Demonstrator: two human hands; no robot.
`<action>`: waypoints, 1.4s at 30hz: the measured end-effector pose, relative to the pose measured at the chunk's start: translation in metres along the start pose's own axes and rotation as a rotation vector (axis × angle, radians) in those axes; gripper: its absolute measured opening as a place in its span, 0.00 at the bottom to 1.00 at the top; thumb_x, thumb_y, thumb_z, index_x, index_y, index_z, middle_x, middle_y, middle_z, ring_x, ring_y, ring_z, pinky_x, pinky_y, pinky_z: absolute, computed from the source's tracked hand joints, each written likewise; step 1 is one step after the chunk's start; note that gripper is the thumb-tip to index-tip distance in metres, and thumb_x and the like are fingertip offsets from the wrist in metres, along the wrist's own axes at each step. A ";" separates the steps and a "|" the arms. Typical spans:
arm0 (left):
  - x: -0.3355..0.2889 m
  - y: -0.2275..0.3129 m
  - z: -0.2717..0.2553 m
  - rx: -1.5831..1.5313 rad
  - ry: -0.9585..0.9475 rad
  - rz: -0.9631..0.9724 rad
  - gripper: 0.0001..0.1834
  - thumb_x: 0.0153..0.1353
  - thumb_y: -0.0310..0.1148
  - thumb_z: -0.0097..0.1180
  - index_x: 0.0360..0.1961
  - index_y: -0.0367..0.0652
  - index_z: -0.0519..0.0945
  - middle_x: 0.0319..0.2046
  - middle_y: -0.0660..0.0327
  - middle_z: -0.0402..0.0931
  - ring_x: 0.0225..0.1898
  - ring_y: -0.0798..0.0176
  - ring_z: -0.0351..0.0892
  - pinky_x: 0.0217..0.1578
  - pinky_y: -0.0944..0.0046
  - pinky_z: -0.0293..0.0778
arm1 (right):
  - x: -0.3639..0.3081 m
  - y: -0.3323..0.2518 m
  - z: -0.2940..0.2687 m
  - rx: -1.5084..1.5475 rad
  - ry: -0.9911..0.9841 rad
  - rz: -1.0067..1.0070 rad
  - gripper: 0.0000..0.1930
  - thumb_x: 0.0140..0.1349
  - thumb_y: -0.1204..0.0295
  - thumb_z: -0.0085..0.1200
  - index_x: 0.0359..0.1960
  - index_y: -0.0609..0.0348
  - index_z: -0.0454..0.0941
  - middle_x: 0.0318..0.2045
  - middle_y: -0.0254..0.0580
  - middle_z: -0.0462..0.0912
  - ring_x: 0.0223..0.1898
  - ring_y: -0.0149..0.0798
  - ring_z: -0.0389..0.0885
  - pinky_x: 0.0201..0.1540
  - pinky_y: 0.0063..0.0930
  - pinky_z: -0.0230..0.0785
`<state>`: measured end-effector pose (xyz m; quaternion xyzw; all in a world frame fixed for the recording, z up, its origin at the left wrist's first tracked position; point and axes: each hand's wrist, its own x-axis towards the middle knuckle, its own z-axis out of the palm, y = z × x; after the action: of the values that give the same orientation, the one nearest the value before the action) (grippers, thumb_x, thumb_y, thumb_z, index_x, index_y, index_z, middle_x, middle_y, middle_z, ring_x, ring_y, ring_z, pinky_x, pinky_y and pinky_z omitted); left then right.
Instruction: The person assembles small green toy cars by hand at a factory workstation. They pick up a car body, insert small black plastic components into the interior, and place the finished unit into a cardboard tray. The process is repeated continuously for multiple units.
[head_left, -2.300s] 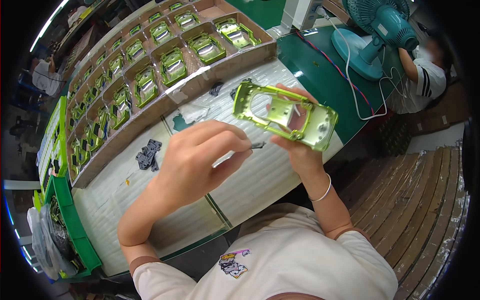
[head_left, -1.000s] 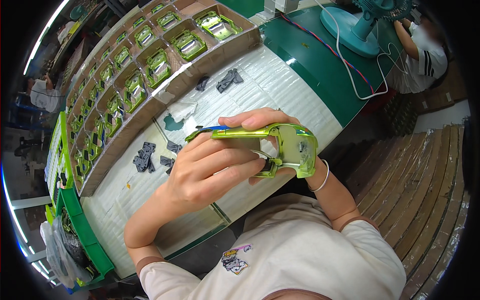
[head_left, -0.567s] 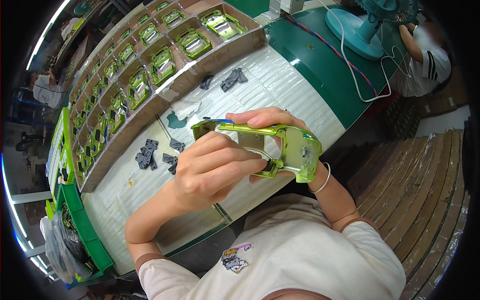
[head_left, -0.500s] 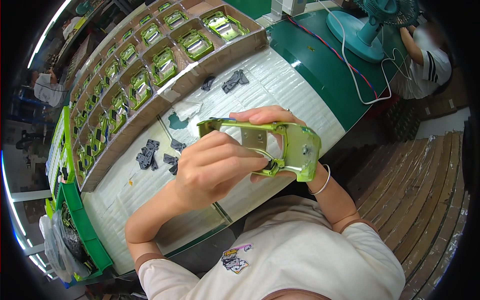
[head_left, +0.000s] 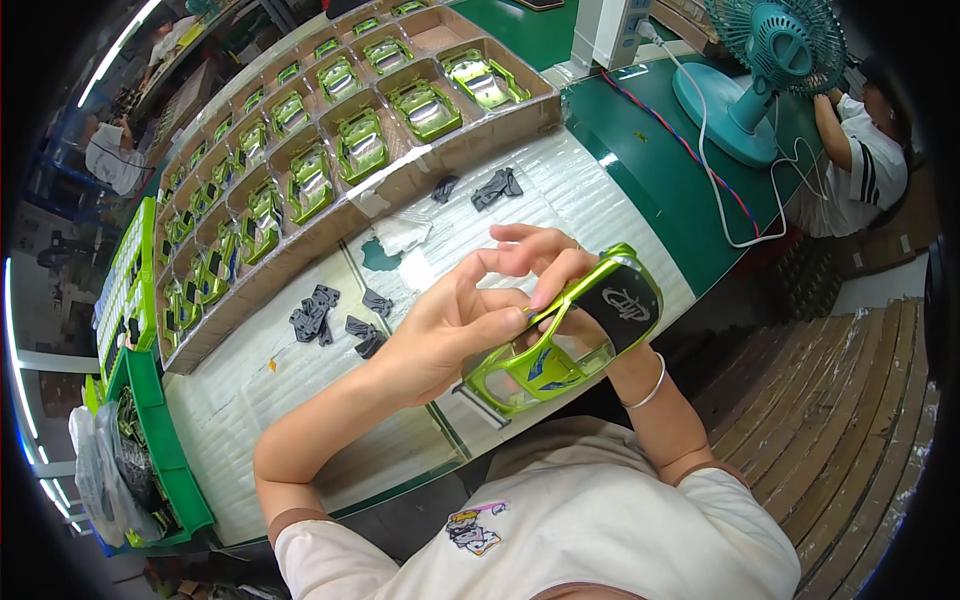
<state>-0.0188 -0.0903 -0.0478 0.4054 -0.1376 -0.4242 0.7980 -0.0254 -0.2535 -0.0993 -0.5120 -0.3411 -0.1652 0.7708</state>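
Note:
A shiny green toy car body shell [head_left: 553, 370] is held tilted in front of my chest, its outer side up, showing a black panel with a pale mark and blue stripes. My left hand [head_left: 445, 320] has its thumb and a fingertip closed on the shell's upper-left edge, by a window opening. From the right, my right hand [head_left: 632, 374], a bracelet at its wrist, supports the shell underneath; most of its fingers are hidden behind it. Small dark grey plastic parts [head_left: 314, 314] lie in a pile on the white-covered table, left of my hands.
A divided cardboard tray [head_left: 455, 140] with several green car shells fills the far left. More grey parts [head_left: 497, 188] lie near its edge. A green crate [head_left: 165, 450] stands at left. At far right are a teal fan [head_left: 780, 60], cables [head_left: 700, 150] and another person [head_left: 860, 150].
The shell has been turned over from its hollow inner side to its outer side. My left fingers have come out of the inside and now pinch its edge. The view has shifted slightly.

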 end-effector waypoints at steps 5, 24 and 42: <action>-0.001 0.007 0.004 0.754 -0.081 0.367 0.32 0.49 0.38 0.65 0.50 0.36 0.63 0.45 0.53 0.71 0.47 0.61 0.72 0.48 0.65 0.67 | -0.006 -0.002 -0.014 -0.049 0.081 -0.066 0.10 0.48 0.73 0.61 0.31 0.55 0.73 0.30 0.36 0.78 0.43 0.41 0.74 0.52 0.37 0.63; -0.005 0.000 0.022 1.352 0.052 0.695 0.31 0.34 0.28 0.69 0.44 0.33 0.72 0.40 0.50 0.75 0.38 0.55 0.78 0.38 0.64 0.75 | -0.008 -0.007 -0.009 -0.210 0.171 -0.112 0.17 0.40 0.74 0.68 0.27 0.47 0.69 0.24 0.28 0.73 0.32 0.29 0.74 0.59 0.40 0.52; -0.007 0.006 0.024 1.287 0.044 0.652 0.33 0.32 0.27 0.71 0.45 0.32 0.72 0.39 0.48 0.75 0.41 0.55 0.78 0.41 0.64 0.74 | -0.010 -0.009 -0.018 -0.122 0.137 -0.058 0.08 0.55 0.65 0.56 0.29 0.52 0.71 0.27 0.36 0.80 0.41 0.35 0.74 0.62 0.39 0.51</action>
<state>-0.0332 -0.0956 -0.0271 0.7418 -0.4582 0.0087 0.4897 -0.0311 -0.2742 -0.1045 -0.5353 -0.2916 -0.2428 0.7546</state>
